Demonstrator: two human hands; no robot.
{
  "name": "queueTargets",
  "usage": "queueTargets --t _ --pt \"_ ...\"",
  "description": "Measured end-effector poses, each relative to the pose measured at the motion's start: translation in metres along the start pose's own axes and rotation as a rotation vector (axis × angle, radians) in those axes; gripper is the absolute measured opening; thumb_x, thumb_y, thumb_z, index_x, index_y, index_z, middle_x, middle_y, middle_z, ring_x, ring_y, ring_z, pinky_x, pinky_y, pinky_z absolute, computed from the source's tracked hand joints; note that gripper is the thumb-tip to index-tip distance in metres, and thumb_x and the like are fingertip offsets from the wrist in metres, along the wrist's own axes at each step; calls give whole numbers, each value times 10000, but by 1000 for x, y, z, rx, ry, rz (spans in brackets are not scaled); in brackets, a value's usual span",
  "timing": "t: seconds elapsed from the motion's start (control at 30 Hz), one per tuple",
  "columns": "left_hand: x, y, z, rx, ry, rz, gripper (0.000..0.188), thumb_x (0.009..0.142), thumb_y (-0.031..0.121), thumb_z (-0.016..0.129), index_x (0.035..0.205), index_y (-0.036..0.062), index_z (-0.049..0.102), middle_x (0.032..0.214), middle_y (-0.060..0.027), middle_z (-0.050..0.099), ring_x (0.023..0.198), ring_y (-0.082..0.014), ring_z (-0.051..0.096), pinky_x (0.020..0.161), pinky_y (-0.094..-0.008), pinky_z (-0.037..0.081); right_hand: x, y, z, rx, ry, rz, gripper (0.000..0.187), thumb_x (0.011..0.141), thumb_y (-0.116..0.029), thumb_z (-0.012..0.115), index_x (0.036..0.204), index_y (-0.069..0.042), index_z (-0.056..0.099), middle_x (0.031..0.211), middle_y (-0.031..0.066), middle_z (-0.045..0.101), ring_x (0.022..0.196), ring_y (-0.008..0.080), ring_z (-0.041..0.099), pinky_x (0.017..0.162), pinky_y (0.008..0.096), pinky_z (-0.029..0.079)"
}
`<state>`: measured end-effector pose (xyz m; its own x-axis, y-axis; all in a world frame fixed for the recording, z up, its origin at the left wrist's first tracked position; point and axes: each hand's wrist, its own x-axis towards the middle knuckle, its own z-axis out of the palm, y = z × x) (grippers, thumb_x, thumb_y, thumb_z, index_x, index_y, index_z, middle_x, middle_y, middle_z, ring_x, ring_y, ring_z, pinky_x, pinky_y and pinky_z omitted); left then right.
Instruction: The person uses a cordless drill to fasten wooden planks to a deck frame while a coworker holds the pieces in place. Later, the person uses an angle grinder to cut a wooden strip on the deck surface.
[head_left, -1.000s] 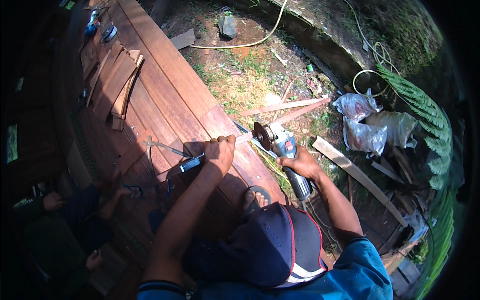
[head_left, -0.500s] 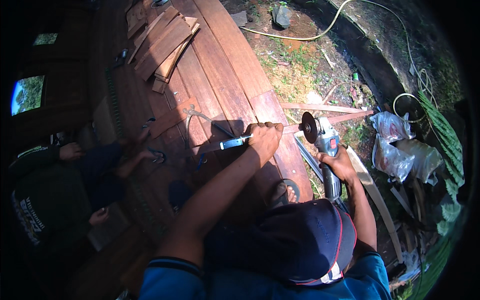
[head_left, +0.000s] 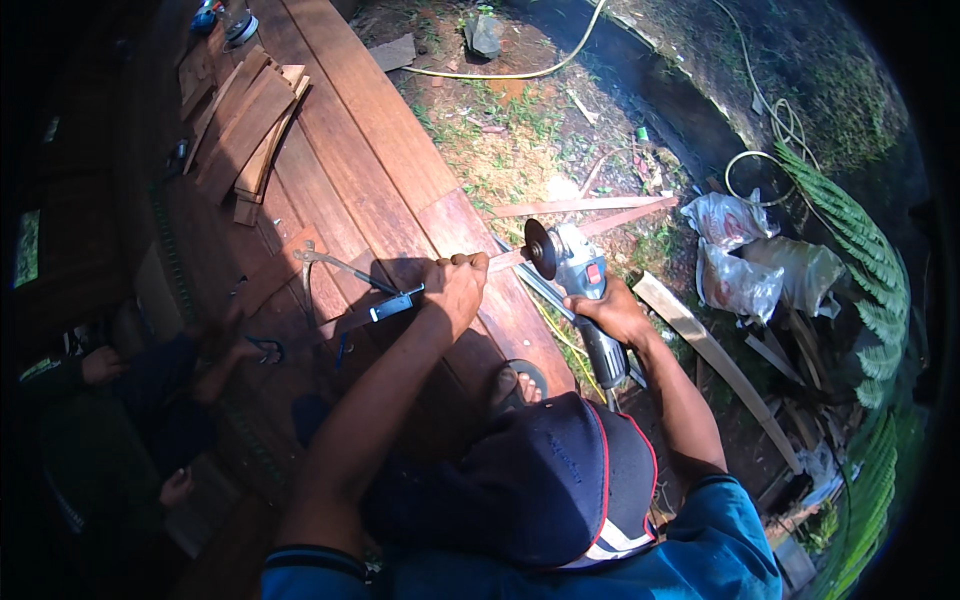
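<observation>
My left hand (head_left: 457, 290) is closed over a narrow wooden strip (head_left: 510, 259), pressing it near the edge of the plank floor. Beside its wrist side, on the strip, lies a shiny blue-silver rectangular metal piece (head_left: 397, 304) whose kind I cannot make out. My right hand (head_left: 612, 312) grips the grey body of an angle grinder (head_left: 580, 268) out past the floor's edge. The grinder's dark round disc (head_left: 540, 249) is close to the strip, just right of my left hand; whether they touch I cannot tell. A pair of long-handled pincers (head_left: 310, 258) lies left of the strip.
Short boards (head_left: 245, 130) are stacked at the upper left. A person's hand (head_left: 177, 487) and dark clothing show at the shaded left. Plastic bags (head_left: 738, 280), a long board (head_left: 715, 370), a hose (head_left: 490, 76) and fern leaves (head_left: 850, 270) lie on the right side.
The view has turned, so the scene sits farther left in the picture. The grinder disc has moved slightly away from me relative to my left hand. Both grips are unchanged.
</observation>
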<state>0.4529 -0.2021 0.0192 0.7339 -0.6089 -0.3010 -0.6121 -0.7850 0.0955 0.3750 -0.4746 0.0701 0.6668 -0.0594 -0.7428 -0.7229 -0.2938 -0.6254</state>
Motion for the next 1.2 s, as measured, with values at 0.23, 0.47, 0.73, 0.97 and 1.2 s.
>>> queueTargets --t 0.23,0.47,0.73,0.97,1.2 --pt "-1 1 -1 7 10 2 267 946 302 690 1063 82 596 886 -146 684 825 -324 719 682 -431 570 9 16 -1 -61 -8 -15 608 806 -327 848 1258 11 623 1090 127 730 963 217 677 911 356 526" --pt "0 1 -1 45 -1 3 273 942 311 700 1053 83 600 887 -135 694 814 -296 724 683 -415 573 14 24 2 -19 30 -107 550 801 -305 854 1180 34 645 1009 120 738 889 211 685 858 358 548" --pt "-1 2 -2 42 15 1 270 930 310 715 1025 80 609 862 -131 696 802 -294 726 670 -406 573 16 24 0 -57 9 -52 554 804 -304 852 1191 33 645 1009 121 738 888 205 684 850 357 548" --pt "1 0 1 38 18 9 279 926 302 720 1018 69 600 853 -134 686 784 -291 725 665 -400 573 12 20 1 -89 20 -35 535 801 -324 844 1167 21 660 986 121 740 858 202 686 820 360 555" --pt "-1 0 4 18 12 4 280 929 301 717 1031 72 592 869 -147 685 779 -303 726 670 -411 576 12 21 0 -44 0 -83 548 795 -336 847 1163 24 659 993 130 744 868 220 697 830 366 558"
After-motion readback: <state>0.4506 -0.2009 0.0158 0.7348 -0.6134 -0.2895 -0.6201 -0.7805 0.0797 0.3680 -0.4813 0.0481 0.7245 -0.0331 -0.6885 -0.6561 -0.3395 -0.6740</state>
